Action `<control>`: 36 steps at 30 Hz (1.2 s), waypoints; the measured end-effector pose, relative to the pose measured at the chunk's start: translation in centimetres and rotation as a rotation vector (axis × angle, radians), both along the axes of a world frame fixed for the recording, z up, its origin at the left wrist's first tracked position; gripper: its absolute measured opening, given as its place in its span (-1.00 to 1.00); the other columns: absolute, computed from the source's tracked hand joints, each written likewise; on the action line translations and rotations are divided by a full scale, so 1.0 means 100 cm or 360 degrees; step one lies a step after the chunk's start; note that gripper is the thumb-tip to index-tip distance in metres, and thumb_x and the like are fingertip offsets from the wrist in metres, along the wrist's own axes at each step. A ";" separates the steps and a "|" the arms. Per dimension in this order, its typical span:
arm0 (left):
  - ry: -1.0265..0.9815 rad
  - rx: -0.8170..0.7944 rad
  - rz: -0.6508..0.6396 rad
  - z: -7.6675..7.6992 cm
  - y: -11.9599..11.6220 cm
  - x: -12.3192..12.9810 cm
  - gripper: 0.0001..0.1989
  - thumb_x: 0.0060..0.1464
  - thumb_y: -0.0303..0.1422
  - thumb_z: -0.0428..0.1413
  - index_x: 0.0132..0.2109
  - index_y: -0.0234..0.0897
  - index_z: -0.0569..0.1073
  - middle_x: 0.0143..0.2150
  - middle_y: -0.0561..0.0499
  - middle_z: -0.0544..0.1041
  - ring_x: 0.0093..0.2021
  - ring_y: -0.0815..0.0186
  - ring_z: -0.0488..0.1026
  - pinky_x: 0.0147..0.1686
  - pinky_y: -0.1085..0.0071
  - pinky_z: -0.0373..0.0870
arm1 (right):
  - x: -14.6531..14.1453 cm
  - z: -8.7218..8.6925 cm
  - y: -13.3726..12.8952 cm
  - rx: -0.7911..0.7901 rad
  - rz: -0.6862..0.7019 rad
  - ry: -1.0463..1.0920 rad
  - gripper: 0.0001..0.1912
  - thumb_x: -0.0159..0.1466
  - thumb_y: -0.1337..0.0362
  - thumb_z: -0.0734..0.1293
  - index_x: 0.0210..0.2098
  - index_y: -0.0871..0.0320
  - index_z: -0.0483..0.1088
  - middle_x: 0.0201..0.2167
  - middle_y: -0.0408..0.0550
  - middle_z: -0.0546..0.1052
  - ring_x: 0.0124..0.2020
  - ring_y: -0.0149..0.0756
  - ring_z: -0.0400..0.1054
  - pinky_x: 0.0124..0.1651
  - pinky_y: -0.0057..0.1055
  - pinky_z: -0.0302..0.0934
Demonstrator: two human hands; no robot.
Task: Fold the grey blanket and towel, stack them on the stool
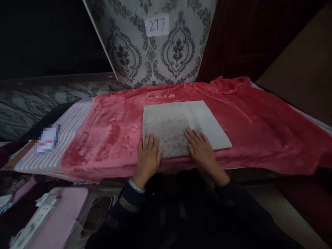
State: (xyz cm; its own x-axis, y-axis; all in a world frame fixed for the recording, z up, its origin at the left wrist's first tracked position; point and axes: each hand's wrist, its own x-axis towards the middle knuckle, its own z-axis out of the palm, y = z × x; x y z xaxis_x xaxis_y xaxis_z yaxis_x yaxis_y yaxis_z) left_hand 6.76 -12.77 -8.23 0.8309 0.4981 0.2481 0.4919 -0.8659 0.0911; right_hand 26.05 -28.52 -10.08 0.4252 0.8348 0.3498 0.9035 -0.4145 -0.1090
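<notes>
A rectangular grey and white cloth point(168, 121) lies flat on a red plush blanket point(116, 117). Its left part looks grey and fuzzy, while the right part is white and smooth. My left hand point(149, 155) rests palm down at the cloth's near left edge, fingers stretched out. Further right, my right hand point(201, 147) lies flat with fingers extended, near the line where the grey part meets the white part. Neither hand grips anything. A pale bracelet point(136, 186) circles my left wrist.
Left of the blanket, a blurred white item point(47, 139) lies on a striped sheet point(77, 116). A power strip point(36, 221) sits on a pink surface point(62, 214) at lower left. A dark screen point(52, 38) and a paper marked 277 point(157, 25) are against the wall.
</notes>
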 end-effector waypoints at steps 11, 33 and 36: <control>0.0038 -0.0016 -0.0581 0.013 -0.061 0.060 -0.27 0.32 -0.02 -0.06 0.46 -0.36 0.12 0.49 -0.28 0.11 0.52 0.00 -0.05 0.44 -0.20 -0.15 | -0.001 -0.013 0.000 0.0094 0.0006 -0.0064 -0.41 0.44 0.30 0.00 0.42 0.13 0.16 0.41 -0.05 0.21 0.44 -0.14 0.01 0.41 -0.01 -0.08; 0.0124 -0.0144 -0.0288 0.065 0.022 0.053 -0.40 0.34 -0.36 -0.14 0.46 -0.36 0.08 0.52 -0.22 0.04 0.52 0.12 -0.06 0.45 -0.09 -0.08 | 0.034 0.042 0.054 0.0242 0.0089 0.0125 -0.37 0.42 0.31 -0.01 0.45 0.20 0.09 0.43 0.05 0.17 0.44 -0.12 0.01 0.38 -0.01 0.06; 0.0180 -0.0112 -0.0269 0.064 0.026 0.092 -0.38 0.33 -0.33 -0.10 0.47 -0.37 0.07 0.53 -0.23 -0.02 0.53 0.05 -0.12 0.44 -0.17 -0.13 | 0.045 0.048 0.085 0.0038 0.0076 0.0063 -0.38 0.41 0.30 0.03 0.44 0.23 0.10 0.45 0.09 0.11 0.46 -0.02 -0.03 0.37 0.09 0.05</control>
